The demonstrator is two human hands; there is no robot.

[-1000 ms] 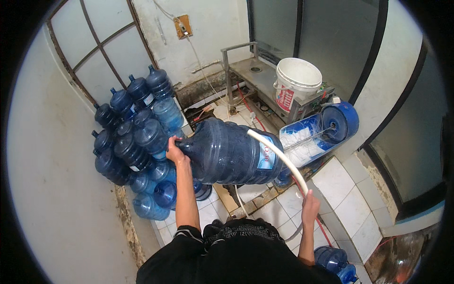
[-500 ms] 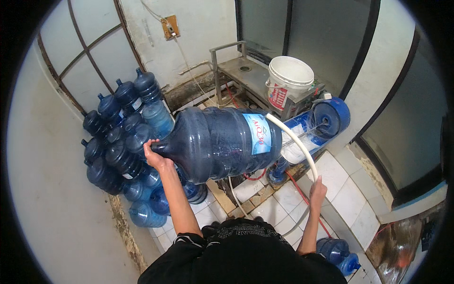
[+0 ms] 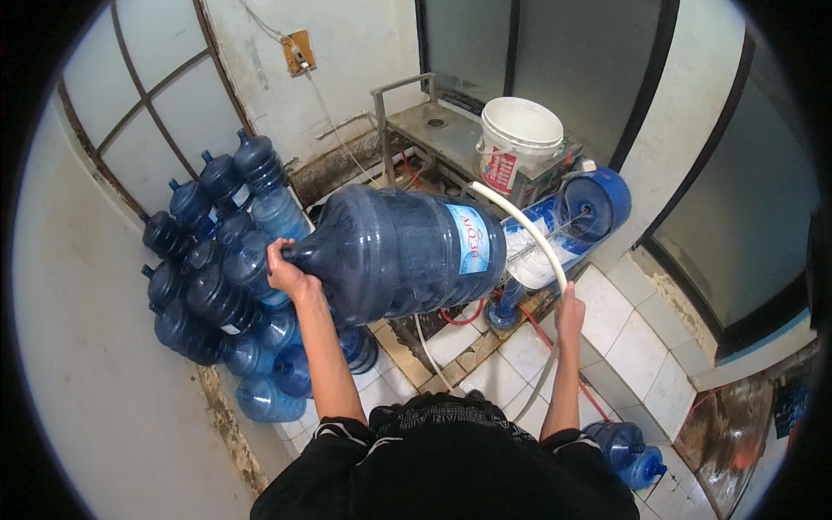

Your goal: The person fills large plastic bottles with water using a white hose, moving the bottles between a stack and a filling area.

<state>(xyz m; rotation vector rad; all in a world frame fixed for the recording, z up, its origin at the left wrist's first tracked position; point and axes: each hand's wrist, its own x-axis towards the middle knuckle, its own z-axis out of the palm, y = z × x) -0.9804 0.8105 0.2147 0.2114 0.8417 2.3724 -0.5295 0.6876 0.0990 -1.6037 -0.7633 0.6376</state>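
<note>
My left hand (image 3: 289,272) is closed round the neck of a large dark-blue water bottle (image 3: 390,256), held on its side in mid-air with its base toward the right. My right hand (image 3: 568,312) grips a white hose (image 3: 533,227), which arches up beside the bottle's base, its end near the upper edge of the bottle. Behind them on the right lies a blue cut-open drum (image 3: 594,208) with metal rods inside, partly hidden by the bottle and hose.
Stacked water bottles (image 3: 217,295) fill the left by a wall. A metal bench (image 3: 429,130) at the back bears a white bucket (image 3: 520,126). Red and white hoses cross the tiled floor (image 3: 520,364). A tiled step (image 3: 637,364) and two bottles (image 3: 620,442) are at right.
My right hand has risen with the hose, whose end sits higher in the view. The bottle in my left hand has turned slightly and moved up. The surroundings have shifted left in view.
</note>
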